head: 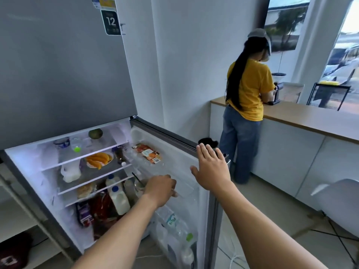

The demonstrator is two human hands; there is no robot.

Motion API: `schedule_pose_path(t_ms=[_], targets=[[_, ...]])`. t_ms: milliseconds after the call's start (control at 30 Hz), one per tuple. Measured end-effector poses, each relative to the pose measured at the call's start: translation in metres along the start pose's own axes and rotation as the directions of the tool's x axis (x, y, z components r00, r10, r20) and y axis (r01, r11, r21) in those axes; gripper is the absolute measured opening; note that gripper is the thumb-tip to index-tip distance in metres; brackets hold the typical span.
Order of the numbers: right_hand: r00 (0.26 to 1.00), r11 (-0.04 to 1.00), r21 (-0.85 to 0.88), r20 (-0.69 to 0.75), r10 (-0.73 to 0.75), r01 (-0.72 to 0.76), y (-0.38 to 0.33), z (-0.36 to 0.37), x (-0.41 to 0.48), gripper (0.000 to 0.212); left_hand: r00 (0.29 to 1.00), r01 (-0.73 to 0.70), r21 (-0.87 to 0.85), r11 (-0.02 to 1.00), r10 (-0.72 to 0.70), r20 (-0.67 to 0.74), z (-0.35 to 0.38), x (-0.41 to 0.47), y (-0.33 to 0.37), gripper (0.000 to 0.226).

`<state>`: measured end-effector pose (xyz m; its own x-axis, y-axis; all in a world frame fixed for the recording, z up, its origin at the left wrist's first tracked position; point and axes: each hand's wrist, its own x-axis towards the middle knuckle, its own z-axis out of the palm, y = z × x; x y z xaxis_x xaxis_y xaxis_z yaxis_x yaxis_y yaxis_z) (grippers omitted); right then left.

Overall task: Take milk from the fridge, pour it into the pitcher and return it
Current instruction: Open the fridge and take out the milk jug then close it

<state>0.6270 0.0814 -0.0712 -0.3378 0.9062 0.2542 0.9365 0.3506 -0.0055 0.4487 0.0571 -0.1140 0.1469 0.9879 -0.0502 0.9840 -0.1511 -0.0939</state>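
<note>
Head view, fridge lower compartment open; fridge door swung out to my right

Right grip: fingers straight and spread, palm flat against the top edge of the door; nothing held in it

Left grip: reached in across the gap between shelves and door, back of hand up, fingers curled downward over the edge of a door shelf; I cannot tell whether it has anything pinched, the fingertips are hidden

Milk bottle, white with blue cap: upright on the lowest shelf, just left of and slightly below the left grip, not touching it; second milk bottle, same cap, stands behind the first, farther from the grip

Glass with a dark straw: just left of the left grip, between it and the bottles

Plate of orange fruit: one shelf higher, above and left of the left grip; white jug farther left

Printed packet: in the upper door shelf, above the left grip, left of the right grip

Water bottles: in the bottom door shelf, below the left grip

Another person in a yellow shirt: stands at the desk, well beyond the right grip, back to me
</note>
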Motion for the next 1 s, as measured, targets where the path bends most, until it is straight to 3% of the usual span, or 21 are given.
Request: schedule_pose_path(t_ms=[333,467,567,733,833,1000], targets=[[0.997,1.0,-0.017,-0.079,0.019,-0.02,0.004,0.008,0.003,0.072,1.0,-0.016,-0.076,0.997,0.014,-0.025,0.003,-0.001,0.0,0.04],[0.954,0.984,0.153,-0.272,0.129,-0.089,-0.011,0.011,0.006,0.055,0.997,-0.053,-0.219,0.974,0.039,-0.068,0.009,-0.011,-0.017,0.052],[0.91,0.941,0.339,-0.388,0.144,-0.004,-0.034,0.005,0.009,0.03,0.986,0.011,-0.304,0.953,-0.061,-0.155,0.005,-0.021,-0.044,0.056],[0.936,0.838,0.511,-0.351,0.002,0.19,-0.094,0.01,0.02,0.028,0.967,0.148,-0.33,0.932,-0.206,-0.149,0.014,-0.044,-0.098,0.054],[0.967,0.749,0.625,-0.242,-0.082,0.22,-0.14,0.034,0.027,0.031,0.956,0.239,-0.293,0.926,-0.277,-0.094,0.032,-0.062,-0.134,0.054],[0.995,0.769,0.633,-0.022,-0.101,0.092,-0.16,0.089,0.02,0.031,0.949,0.299,-0.294,0.908,-0.316,-0.012,0.067,-0.078,-0.168,0.048]])
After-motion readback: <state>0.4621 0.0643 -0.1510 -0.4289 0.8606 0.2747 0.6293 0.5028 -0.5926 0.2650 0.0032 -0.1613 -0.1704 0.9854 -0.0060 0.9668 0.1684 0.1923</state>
